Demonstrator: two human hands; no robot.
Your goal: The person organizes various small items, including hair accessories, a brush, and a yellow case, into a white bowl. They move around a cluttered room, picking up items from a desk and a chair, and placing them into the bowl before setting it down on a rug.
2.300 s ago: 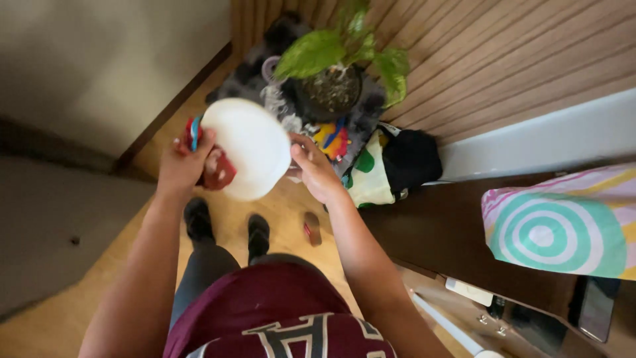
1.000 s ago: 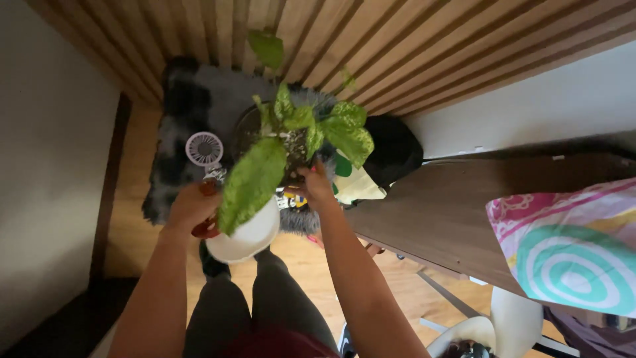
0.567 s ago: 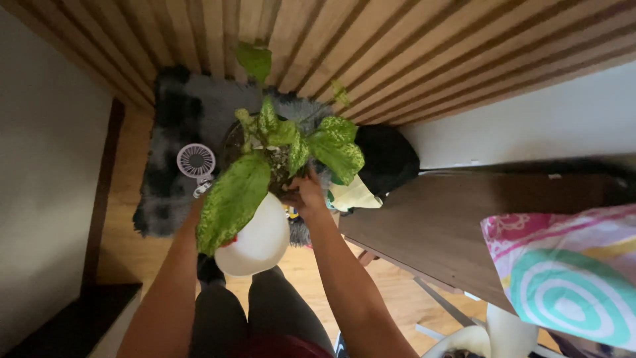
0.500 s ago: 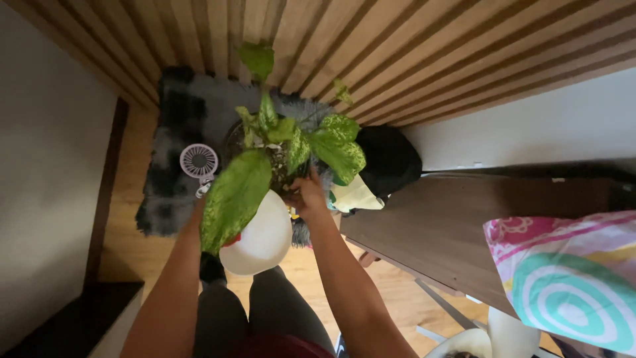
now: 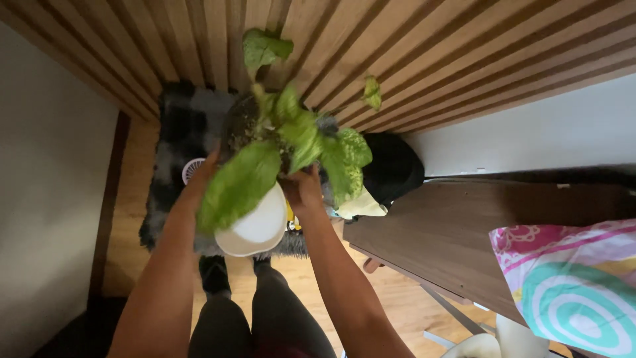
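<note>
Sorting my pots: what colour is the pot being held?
White pot, seen best in the head view.

Seen from above, a left hand (image 5: pixel 204 167) and right hand (image 5: pixel 303 189) hold a white pot (image 5: pixel 255 227) with a leafy plant (image 5: pixel 285 142), tilted, over a dark rug (image 5: pixel 179 142) on the floor (image 5: pixel 126 219). A wooden tabletop (image 5: pixel 450 232) lies right, bearing a patterned cloth (image 5: pixel 570 278).

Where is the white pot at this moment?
In the head view the white pot sits left of centre, held up between the left hand and right hand, under the leafy plant and above the dark shaggy rug.
</note>
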